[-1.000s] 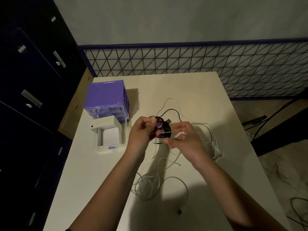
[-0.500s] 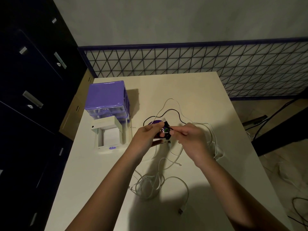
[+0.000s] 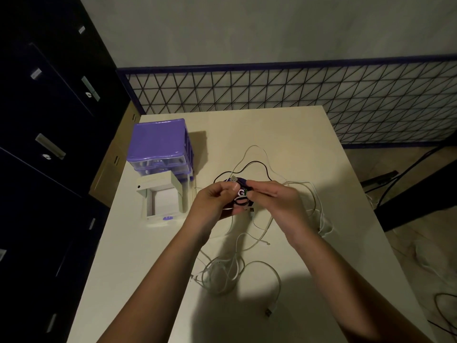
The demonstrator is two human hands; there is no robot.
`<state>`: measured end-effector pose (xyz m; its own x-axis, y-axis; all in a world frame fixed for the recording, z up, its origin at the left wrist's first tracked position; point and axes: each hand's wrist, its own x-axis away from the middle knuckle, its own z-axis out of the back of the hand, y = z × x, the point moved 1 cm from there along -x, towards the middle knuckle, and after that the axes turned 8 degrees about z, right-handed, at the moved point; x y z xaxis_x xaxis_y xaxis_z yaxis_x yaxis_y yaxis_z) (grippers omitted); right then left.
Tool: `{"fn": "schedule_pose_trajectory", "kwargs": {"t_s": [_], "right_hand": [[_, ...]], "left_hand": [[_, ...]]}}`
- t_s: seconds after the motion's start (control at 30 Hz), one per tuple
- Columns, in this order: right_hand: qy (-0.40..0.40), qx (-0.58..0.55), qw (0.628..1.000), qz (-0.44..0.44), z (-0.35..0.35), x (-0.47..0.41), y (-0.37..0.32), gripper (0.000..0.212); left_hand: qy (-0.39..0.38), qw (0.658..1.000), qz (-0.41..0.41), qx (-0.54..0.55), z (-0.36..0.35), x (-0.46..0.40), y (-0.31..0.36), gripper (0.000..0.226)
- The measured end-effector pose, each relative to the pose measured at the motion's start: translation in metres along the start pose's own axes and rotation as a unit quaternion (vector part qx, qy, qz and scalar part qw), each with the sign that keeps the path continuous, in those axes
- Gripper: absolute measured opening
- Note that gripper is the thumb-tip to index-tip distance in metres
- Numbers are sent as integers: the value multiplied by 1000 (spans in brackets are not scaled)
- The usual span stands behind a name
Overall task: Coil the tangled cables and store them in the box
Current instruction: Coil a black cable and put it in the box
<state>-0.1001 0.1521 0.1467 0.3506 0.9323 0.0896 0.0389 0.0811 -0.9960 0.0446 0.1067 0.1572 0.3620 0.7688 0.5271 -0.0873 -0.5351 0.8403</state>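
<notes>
Dim room, cream table [image 3: 284, 134]. Black cable [image 3: 249, 167] is pinched mid-table by left hand [image 3: 212, 201] and right hand [image 3: 274, 204], fingers curled around a small coil; white cables [image 3: 222, 271] lie near. Loops are best kept tight, end tucked, before open box [image 3: 162, 199] at left is reached.

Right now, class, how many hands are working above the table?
2. The left hand and the right hand meet mid-table, both pinching the black cable. None seems hidden.

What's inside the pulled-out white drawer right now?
The pulled-out white drawer in front of the purple plastic drawer unit shows only a bare pale floor, no cable. Its near inner corners are hidden by its front wall.
</notes>
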Motion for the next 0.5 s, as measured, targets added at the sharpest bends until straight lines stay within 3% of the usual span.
{"fn": "schedule_pose_trajectory", "kwargs": {"t_s": [0.1, 0.4, 0.5], "right_hand": [[-34, -49, 997, -41, -2, 3, 1, 28], [-45, -56, 994, -85, 1, 4, 6, 24], [-51, -124, 983, -128, 0, 3, 3, 19]], "left_hand": [[10, 1000, -4, 21, 1, 1, 0, 17], [38, 999, -12, -24, 0, 1, 2, 13], [40, 999, -22, -27, -1, 0, 2, 13]]}}
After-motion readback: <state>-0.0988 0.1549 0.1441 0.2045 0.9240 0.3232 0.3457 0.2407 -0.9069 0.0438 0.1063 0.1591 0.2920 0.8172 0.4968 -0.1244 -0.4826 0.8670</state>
